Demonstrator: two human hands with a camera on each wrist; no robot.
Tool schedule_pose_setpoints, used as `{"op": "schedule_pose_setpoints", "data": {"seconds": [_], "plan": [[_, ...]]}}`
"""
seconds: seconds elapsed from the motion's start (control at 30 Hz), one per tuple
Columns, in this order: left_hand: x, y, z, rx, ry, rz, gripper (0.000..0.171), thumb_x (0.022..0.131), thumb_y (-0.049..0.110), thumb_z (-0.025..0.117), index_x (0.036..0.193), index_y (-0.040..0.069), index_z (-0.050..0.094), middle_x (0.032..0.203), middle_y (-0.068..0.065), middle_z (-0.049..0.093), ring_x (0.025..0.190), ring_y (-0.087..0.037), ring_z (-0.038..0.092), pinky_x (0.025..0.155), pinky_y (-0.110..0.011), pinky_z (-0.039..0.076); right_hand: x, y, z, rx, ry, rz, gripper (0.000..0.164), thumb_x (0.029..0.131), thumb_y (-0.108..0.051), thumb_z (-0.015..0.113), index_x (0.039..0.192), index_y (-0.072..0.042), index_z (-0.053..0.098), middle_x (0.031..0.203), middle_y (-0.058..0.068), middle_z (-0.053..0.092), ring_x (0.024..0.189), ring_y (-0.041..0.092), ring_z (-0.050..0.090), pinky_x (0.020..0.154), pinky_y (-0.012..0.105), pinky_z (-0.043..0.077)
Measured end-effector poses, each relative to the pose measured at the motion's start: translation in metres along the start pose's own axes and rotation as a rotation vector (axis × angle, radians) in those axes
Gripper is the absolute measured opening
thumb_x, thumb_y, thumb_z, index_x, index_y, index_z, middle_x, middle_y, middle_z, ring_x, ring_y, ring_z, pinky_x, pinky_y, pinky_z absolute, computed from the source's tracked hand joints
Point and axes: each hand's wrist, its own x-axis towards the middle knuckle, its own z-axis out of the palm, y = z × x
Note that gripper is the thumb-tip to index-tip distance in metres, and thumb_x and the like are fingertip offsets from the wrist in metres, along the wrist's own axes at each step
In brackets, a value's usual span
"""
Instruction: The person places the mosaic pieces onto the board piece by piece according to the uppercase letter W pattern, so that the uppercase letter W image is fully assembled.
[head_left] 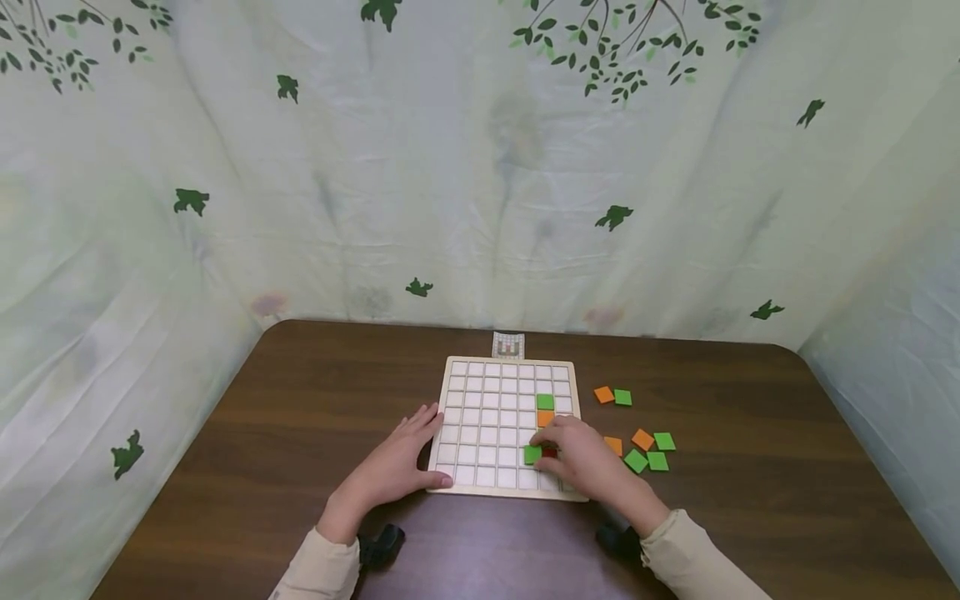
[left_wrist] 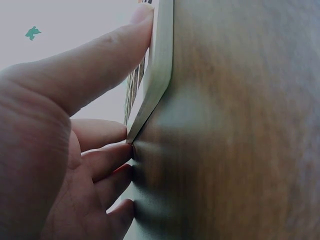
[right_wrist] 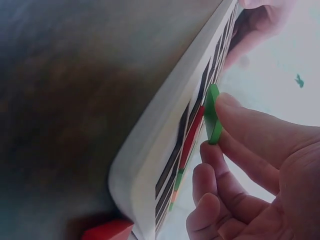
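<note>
A wooden-framed board (head_left: 510,494) with a grid of white square cells lies on the table. My left hand (head_left: 403,462) holds its left edge steady, thumb on the frame's near corner and fingers against the side. My right hand (head_left: 588,460) pinches a green square tile (right_wrist: 213,115) between thumb and fingers. In the right wrist view this tile is tilted on edge, close over the cells beside a red tile (right_wrist: 191,137). Farther up that side of the board sit an orange tile (head_left: 545,418) and a green tile (head_left: 545,402); my right hand covers some cells.
Right of the board lie loose tiles, among them an orange tile (head_left: 642,440) and a green tile (head_left: 663,442). Farther back is another orange and green pair. A small printed card (head_left: 508,345) lies behind the board. A red piece (right_wrist: 107,231) shows by the board's corner.
</note>
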Motion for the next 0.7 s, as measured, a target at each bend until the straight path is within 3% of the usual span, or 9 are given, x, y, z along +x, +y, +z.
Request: {"op": "schedule_pose_setpoints", "data": {"seconds": [0.7], "plan": [[0.0012,-0.0018,0.0007,0.009,0.001,0.008,0.097,0.084,0.041,0.081,0.154,-0.004,0.032,0.164,-0.02,0.022,0.153,-0.036,0.014,0.121,-0.056,0.014,0.0033,-0.0034,0.002,0.008,-0.049,-0.006,0.024,0.085,-0.018,0.082,0.107,-0.011,0.076,0.096,-0.003,0.064,0.082,0.013,0.051,0.069,0.03,0.049]]}}
